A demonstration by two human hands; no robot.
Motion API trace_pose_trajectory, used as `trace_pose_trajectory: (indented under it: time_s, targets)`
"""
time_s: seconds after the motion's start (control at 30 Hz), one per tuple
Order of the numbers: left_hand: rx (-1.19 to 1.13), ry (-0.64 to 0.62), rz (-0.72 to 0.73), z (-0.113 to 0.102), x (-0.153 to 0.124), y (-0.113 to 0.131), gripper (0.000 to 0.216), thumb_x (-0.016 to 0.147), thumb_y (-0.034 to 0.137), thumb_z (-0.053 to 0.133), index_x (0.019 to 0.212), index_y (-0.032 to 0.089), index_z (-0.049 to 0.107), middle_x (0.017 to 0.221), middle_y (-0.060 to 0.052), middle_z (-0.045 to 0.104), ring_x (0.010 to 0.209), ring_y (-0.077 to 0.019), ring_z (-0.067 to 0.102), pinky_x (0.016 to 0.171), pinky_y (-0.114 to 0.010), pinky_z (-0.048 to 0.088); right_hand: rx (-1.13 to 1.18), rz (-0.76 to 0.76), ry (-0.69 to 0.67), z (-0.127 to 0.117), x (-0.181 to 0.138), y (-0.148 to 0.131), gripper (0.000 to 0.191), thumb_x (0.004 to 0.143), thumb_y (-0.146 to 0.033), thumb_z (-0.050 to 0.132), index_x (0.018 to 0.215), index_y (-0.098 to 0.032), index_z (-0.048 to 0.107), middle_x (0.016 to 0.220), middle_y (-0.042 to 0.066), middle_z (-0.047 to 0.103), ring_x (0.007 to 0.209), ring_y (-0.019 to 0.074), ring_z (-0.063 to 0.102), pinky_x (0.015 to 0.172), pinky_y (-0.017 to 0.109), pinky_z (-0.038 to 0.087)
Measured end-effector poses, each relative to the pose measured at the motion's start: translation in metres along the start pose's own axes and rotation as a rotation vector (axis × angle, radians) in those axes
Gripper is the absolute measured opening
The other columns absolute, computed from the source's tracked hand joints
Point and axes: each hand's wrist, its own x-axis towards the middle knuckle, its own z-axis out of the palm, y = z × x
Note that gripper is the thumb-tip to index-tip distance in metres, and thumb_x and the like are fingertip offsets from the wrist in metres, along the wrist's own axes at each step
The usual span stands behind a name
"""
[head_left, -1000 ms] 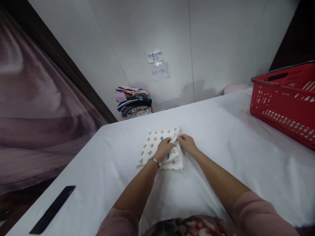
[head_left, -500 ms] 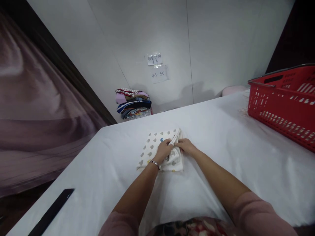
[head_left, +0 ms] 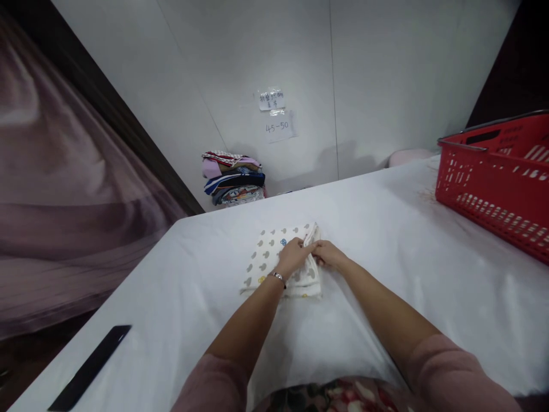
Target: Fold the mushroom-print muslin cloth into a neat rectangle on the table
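A partly folded white cloth point(head_left: 268, 252) with grey mushroom-like prints and a few blue and yellow ones lies on the white-covered table point(head_left: 206, 269). My left hand point(head_left: 295, 256), with a bracelet at the wrist, reaches across the cloth and pinches its raised right-hand layers. Close against it, my right hand point(head_left: 328, 253) grips the cloth's right edge, fingers curled and partly hidden behind the fabric. The fingertips of both hands nearly meet at the lifted fold.
A red plastic basket point(head_left: 493, 189) stands at the right. Beyond the table's far edge is a stack of folded fabrics point(head_left: 234, 178) against the wall, below taped paper labels point(head_left: 278, 127). A flat black strip point(head_left: 90, 366) lies at the near left, beside a draped curtain point(head_left: 64, 189).
My left hand has slid slightly right and up along the fold, toward my right hand. The raised layer now lies flatter over the right part of the cloth.
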Motion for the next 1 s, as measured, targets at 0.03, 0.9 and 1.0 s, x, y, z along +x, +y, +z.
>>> trace_pose_trajectory:
  time_s: [0.03,0.9,1.0]
  targets:
    - [0.066,-0.007,-0.008,0.0,0.002,0.004,0.036,0.073,0.05,0.06,0.09,0.018,0.06,0.09,-0.006,0.068,0.083,-0.0205,0.061,0.071,-0.026,0.043,-0.006,-0.011,0.006,0.001,0.0,0.001,0.013,0.071,-0.014,0.059,0.068,-0.019,0.048,0.042,-0.009,0.048,0.029,0.0042,0.037,0.032,0.018,0.019]
    - [0.076,-0.006,-0.008,0.0,0.025,-0.012,0.02,0.077,0.033,0.05,0.071,0.016,0.059,0.074,-0.003,0.063,0.068,-0.0159,0.054,0.059,-0.025,0.034,-0.03,-0.024,0.055,0.007,-0.002,0.0,0.02,0.073,-0.014,0.055,0.056,-0.019,0.046,0.029,-0.009,0.037,0.027,0.0055,0.03,0.033,0.019,0.018]
    - [0.082,0.007,-0.005,0.0,0.024,-0.013,0.022,0.078,0.034,0.049,0.069,0.017,0.057,0.068,-0.002,0.06,0.065,-0.015,0.053,0.057,-0.025,0.033,0.008,-0.043,0.04,0.006,0.001,0.001,0.019,0.07,-0.011,0.054,0.055,-0.019,0.045,0.034,-0.009,0.042,0.029,0.0045,0.032,0.033,0.018,0.019]
